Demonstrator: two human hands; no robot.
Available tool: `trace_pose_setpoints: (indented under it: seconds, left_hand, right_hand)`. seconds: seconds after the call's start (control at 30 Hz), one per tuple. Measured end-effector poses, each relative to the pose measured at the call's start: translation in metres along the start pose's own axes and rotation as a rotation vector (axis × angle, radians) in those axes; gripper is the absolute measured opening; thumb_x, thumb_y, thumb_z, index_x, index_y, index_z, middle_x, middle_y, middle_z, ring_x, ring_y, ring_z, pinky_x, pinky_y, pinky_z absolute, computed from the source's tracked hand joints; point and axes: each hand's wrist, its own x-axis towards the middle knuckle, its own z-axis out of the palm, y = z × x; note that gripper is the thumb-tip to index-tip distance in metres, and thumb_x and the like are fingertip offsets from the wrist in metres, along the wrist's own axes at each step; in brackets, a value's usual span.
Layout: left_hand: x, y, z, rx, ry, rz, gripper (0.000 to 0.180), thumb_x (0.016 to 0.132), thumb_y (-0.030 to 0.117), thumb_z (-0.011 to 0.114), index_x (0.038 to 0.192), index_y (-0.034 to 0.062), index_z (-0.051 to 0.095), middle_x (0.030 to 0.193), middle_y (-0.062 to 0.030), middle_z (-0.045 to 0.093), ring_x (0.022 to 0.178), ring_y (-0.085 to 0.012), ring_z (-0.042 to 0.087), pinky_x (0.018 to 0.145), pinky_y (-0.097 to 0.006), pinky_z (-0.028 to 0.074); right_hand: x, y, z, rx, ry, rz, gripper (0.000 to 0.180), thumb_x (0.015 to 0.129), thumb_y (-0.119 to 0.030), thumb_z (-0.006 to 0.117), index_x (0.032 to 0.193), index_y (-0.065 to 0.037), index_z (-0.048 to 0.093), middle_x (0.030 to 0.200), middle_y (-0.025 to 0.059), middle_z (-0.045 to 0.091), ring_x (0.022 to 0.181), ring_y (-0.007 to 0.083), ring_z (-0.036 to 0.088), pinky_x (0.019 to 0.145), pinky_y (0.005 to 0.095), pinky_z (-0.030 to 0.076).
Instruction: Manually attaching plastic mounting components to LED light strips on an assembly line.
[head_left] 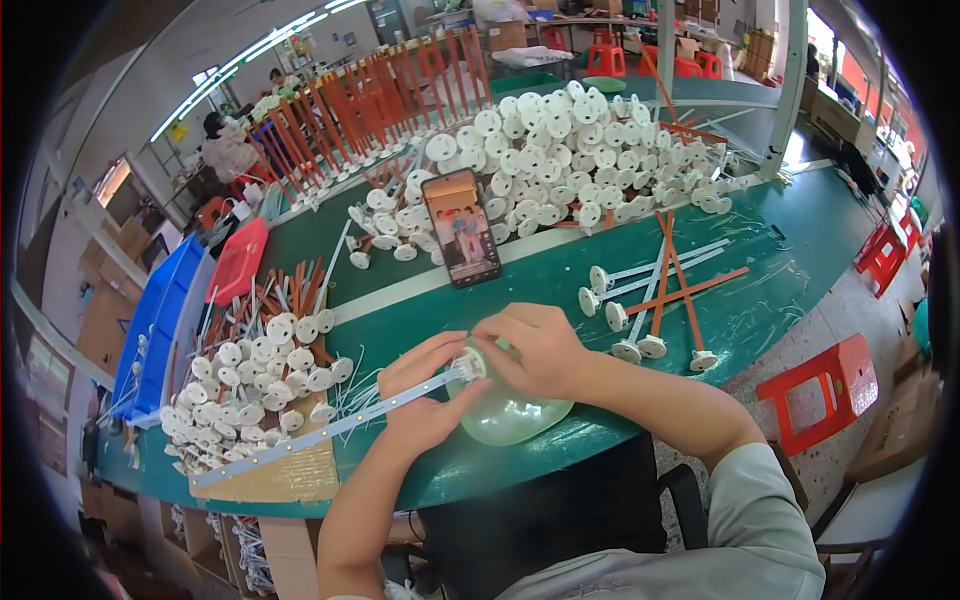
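Observation:
In front of me, my left hand [415, 395] is closed around the white round end piece of an LED strip [330, 432]. The strip is pale grey with small yellowish dots and slants down to the left. My right hand [530, 345] bends over the same end piece, thumb and fingers pressed together beside it; my fingers hide what they pinch. Just below my hands is a translucent green bowl [520, 412]. Left of my hands lies a heap of white disc-ended strips [255, 375], with thin white wires [365, 395] between the heap and my left hand.
A phone [462, 228] stands upright behind my hands, before a large pile of white discs [560, 150]. Several orange and white strips [665, 290] lie at the right. A blue bin [160, 320] and red tray [238, 262] sit left. A red stool [820, 395] stands beside the green table [780, 260].

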Motion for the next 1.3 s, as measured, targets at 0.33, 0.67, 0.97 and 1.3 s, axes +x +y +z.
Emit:
trace_pose_setpoints:
  seconds: [0.33,0.67,0.97,1.3]
  left_hand:
    - [-0.003,-0.005,0.002,0.021,-0.013,0.005,0.045,0.069,0.017,0.089,0.106,-0.0025,0.072,0.114,-0.0196,0.072,0.103,-0.0307,0.072,0.091,-0.038,0.057]
    - [-0.009,-0.019,-0.003,-0.795,0.139,-0.238,0.060,0.072,-0.013,0.079,0.129,-0.0048,0.062,0.129,-0.0204,0.064,0.112,-0.0270,0.067,0.097,-0.038,0.055]
    - [-0.015,-0.020,-0.002,-0.943,0.054,-0.289,0.063,0.071,-0.012,0.076,0.131,-0.0068,0.061,0.125,-0.0214,0.067,0.110,-0.0290,0.068,0.096,-0.040,0.056]
    - [-0.014,-0.022,-0.003,-0.823,0.006,-0.259,0.065,0.070,-0.009,0.082,0.131,-0.0071,0.061,0.125,-0.0217,0.067,0.111,-0.0284,0.069,0.097,-0.040,0.055]
  right_hand:
    - [-0.001,-0.002,-0.002,-0.066,-0.016,-0.021,0.012,0.082,-0.004,0.073,0.091,-0.005,0.066,0.073,0.0095,0.064,0.065,0.0286,0.063,0.057,0.0397,0.051]
    - [0.006,-0.012,-0.009,0.065,0.085,-0.143,0.016,0.079,0.007,0.072,0.093,0.000,0.068,0.080,0.0110,0.071,0.062,0.0252,0.067,0.054,0.0319,0.052]
    - [0.004,-0.018,-0.003,0.113,0.092,-0.257,0.020,0.078,0.006,0.074,0.095,0.002,0.066,0.083,0.0123,0.071,0.065,0.0275,0.069,0.057,0.0335,0.055]
    - [0.004,-0.017,-0.004,0.088,0.050,-0.244,0.022,0.077,0.004,0.075,0.096,0.001,0.064,0.083,0.0114,0.069,0.065,0.0278,0.067,0.056,0.0346,0.054]
